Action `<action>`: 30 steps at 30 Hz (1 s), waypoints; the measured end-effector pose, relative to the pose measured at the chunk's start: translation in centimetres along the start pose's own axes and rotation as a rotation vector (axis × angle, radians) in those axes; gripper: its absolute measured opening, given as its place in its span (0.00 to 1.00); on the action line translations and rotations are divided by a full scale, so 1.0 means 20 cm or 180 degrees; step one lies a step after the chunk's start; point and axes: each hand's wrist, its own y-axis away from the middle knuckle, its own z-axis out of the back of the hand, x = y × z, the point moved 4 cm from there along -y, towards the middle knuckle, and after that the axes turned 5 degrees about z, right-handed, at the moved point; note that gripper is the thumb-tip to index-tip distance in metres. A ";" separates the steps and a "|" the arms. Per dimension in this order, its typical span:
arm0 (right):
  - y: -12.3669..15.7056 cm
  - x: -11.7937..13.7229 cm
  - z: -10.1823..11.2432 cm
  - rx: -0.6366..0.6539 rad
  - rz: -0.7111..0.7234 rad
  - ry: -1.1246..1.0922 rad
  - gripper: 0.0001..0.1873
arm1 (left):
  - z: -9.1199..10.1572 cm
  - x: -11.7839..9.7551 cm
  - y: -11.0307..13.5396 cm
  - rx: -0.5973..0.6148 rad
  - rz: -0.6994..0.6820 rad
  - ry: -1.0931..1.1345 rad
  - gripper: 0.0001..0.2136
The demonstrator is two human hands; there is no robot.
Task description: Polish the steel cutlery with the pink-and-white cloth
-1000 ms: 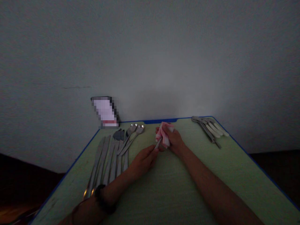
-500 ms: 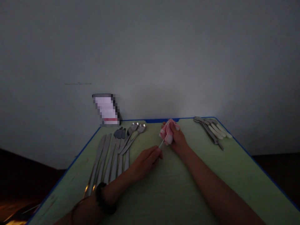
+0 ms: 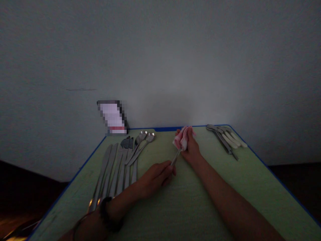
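Note:
My left hand (image 3: 160, 174) is closed around the lower end of a slim metal piece of cutlery (image 3: 176, 158). Its upper end disappears into a pink and white cloth (image 3: 181, 139), so I cannot tell which kind it is. The cloth is bunched in my right hand (image 3: 192, 145), whose fingers wrap it around the metal. Both hands are held over the middle of the table, with the cloth towards its far edge. Left of my left hand lie several spoons (image 3: 144, 142), their bowls pointing to the wall.
Several table knives (image 3: 106, 167) lie side by side on the green table (image 3: 195, 207), partly behind my left forearm. A phone-like device (image 3: 111, 117), its screen blurred, leans on the wall. At the far right rests a group of cutlery (image 3: 222, 140), some with white handles (image 3: 232, 140).
My right hand and the cloth have shifted slightly up and right along the metal. More of the handle shows between my hands, and my left hand is slightly lower.

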 end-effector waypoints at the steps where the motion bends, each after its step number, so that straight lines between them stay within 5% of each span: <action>1: 0.00 0.00 0.00 0.0002 0.0031 0.0015 0.15 | 0.00 0.02 -0.01 -0.0120 0.0035 0.0057 0.16; 8: -0.01 0.00 0.00 0.0169 0.0021 0.0130 0.11 | 0.00 0.08 -0.03 -0.0597 0.0221 0.0607 0.16; 22: 0.00 -0.02 -0.01 0.0284 -0.0154 0.0247 0.12 | 0.03 0.05 -0.04 -0.0949 0.0552 0.0718 0.16; 30: 0.02 -0.01 -0.03 0.0140 -0.0326 0.0069 0.13 | 0.01 0.07 -0.05 -0.0647 0.0421 0.1335 0.12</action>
